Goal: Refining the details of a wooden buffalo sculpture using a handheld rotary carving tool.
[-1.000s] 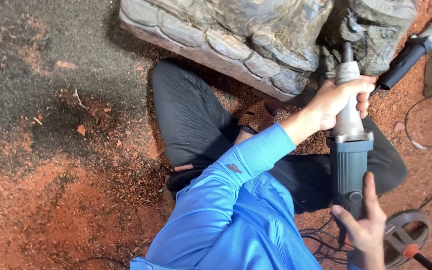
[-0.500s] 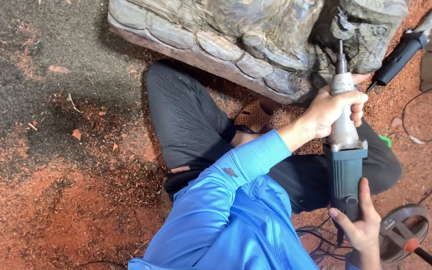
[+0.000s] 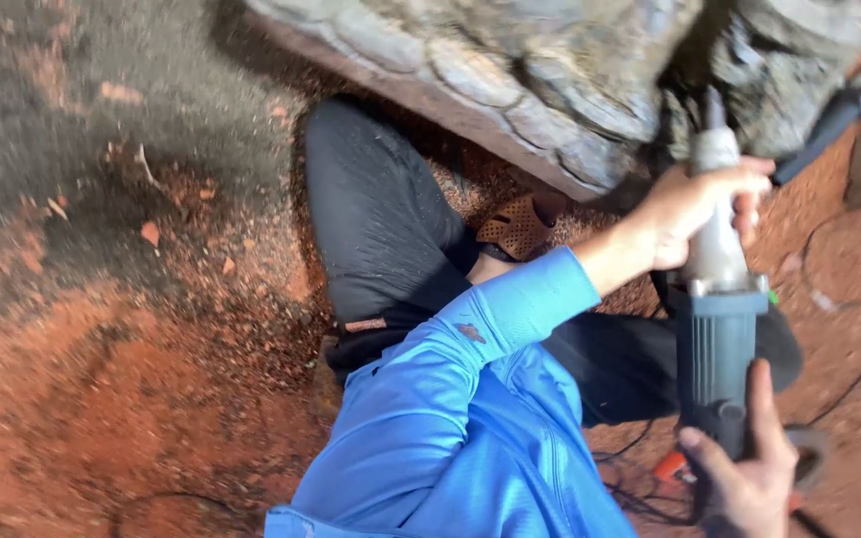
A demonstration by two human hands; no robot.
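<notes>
Nearest to you, your right hand (image 3: 744, 478) sits at the bottom edge of the view, fingers wrapped around the dark rear end of the long grey power tool with a silver metal neck (image 3: 715, 299). Just beside that hand, a black cable and a round dark disc with an orange part (image 3: 804, 453) lie on the red dusty ground (image 3: 102, 399).

Your blue long sleeve (image 3: 450, 399) runs up across the middle, over your black trousers (image 3: 381, 219), with one knee bent to the left. A brown perforated sandal (image 3: 518, 224) shows just beyond the sleeve cuff.

Further on, your left hand (image 3: 700, 204) is clenched around the tool's silver neck, so both hands are holding the tool, which stands lengthwise away from you. Its narrow tip points into a dark hollow of the large grey carved block with scale-like rounded ridges (image 3: 550, 80), which lies across the top of the view. To the right of the block, a second grey and black tool handle (image 3: 839, 105) slants on the ground.
</notes>
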